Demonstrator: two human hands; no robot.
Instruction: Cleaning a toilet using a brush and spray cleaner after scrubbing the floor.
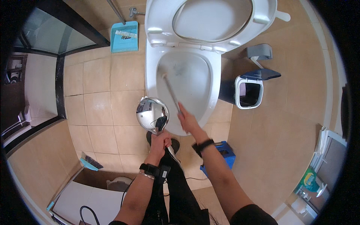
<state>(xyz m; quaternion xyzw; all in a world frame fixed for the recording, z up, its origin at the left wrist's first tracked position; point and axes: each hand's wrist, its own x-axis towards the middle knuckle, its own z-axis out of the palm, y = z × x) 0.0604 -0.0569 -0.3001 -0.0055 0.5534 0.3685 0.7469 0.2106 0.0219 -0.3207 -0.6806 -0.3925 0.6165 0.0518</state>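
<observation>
A chrome shower head (152,114) is gripped by its handle in my left hand (161,143), just left of the toilet bowl's rim. My right hand (188,118) is closed around the stick of a long-handled brush (171,90), whose far end reaches into the white toilet bowl (197,76). The brush's head is blurred, so its shape cannot be told. Dark specks show inside the bowl. The toilet seat (260,21) and lid stand raised at the back.
A lidded bin (249,108) and a grey wall-mounted holder (260,52) are right of the toilet. A blue dustpan (124,45) lies left, near a black-framed glass door (60,84). A broom (90,163) leans lower left. A blue plastic stool or crate (229,154) sits beneath my right arm.
</observation>
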